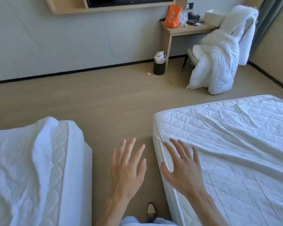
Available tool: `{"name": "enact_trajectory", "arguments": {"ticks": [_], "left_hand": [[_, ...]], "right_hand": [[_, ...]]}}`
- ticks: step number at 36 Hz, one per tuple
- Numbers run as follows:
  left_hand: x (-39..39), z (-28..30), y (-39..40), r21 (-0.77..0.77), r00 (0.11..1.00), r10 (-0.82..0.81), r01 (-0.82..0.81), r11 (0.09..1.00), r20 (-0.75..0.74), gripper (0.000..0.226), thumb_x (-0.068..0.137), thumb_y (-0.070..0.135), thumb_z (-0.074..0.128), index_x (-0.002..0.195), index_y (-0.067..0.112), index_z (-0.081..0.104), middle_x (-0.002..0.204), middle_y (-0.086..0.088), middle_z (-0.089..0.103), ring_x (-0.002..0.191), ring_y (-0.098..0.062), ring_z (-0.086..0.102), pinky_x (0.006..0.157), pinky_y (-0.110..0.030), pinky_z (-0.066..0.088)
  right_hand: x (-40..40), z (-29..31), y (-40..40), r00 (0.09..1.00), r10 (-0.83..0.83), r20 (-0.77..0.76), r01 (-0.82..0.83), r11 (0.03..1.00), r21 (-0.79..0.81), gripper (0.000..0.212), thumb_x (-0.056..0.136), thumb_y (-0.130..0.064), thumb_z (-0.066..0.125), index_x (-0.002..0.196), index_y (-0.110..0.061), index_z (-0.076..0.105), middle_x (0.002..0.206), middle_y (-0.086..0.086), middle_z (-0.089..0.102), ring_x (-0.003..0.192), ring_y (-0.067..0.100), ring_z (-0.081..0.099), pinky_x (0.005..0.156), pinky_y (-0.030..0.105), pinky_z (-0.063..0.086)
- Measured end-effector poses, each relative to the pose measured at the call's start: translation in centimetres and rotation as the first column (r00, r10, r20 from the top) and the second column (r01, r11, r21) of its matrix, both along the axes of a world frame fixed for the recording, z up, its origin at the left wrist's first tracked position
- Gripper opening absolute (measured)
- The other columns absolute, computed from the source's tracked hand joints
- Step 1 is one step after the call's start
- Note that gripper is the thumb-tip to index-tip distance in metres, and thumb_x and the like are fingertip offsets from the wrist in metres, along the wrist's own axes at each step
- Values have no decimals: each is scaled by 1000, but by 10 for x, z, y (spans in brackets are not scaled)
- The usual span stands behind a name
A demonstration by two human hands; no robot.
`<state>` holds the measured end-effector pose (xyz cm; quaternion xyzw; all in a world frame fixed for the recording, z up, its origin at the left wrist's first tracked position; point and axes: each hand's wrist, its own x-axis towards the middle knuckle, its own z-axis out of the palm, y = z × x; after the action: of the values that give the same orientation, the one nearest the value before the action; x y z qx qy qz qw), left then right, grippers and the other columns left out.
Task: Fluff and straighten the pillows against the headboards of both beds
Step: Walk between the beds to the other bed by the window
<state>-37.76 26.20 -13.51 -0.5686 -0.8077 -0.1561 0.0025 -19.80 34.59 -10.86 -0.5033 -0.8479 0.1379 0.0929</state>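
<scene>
While the head view looks down the aisle between two beds, the floor (104,95) of pale wood fills the middle, bounded at the far side by a grey wall (47,38) with a dark skirting line. Right bed (235,144): a quilted mattress cover with a thin wrinkled sheet lying slack across it, its near corner bare. Left bed (23,168): a rumpled white sheet bunched along the mattress edge, the quilted side panel exposed. No pillow or headboard appears in this view, so where the pillows lie cannot be told. A white duvet (219,62) is heaped over a chair (191,56) at the far right and trails to the floor; it stands well apart from both beds. Beside the chair, a light wooden worktop (186,30) carries an orange bag (172,16), a clear bag and small dark items too small to tell. A wall-mounted screen (129,0) in a wooden frame sits at the top edge. A black waste bin (159,66), full of crumpled litter, stands by the worktop's leg, with a small scrap on the floor near it. Left hand (126,173): over the aisle, fingers spread wide, grip empty. Right hand (185,172): over the right bed's edge, fingers spread wide, grip empty; contact with the sheet cannot be told. A brown shoe (151,210) shows below.
</scene>
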Motion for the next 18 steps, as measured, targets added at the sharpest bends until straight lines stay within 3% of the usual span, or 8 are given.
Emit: {"name": "enact_trajectory", "arguments": {"ticks": [7,18], "left_hand": [[-48,0,77,-17,998,66,-66,998,2,48,98,50,39,145,42,43,162,9,28,152,-20,21,119,-53,25],[-154,-23,224,-14,999,36,-36,999,-3,51,99,57,29,148,45,34,165,10,19,154,-18,12,120,-54,22]], "right_hand": [[-48,2,92,999,36,-9,-36,999,23,61,85,-52,43,145,-38,38,157,-14,35,149,10,24,122,52,14],[-159,-15,233,1000,28,-8,-28,999,32,62,85,-51,45,145,-39,37,157,-14,34,149,11,24,122,54,17]]}}
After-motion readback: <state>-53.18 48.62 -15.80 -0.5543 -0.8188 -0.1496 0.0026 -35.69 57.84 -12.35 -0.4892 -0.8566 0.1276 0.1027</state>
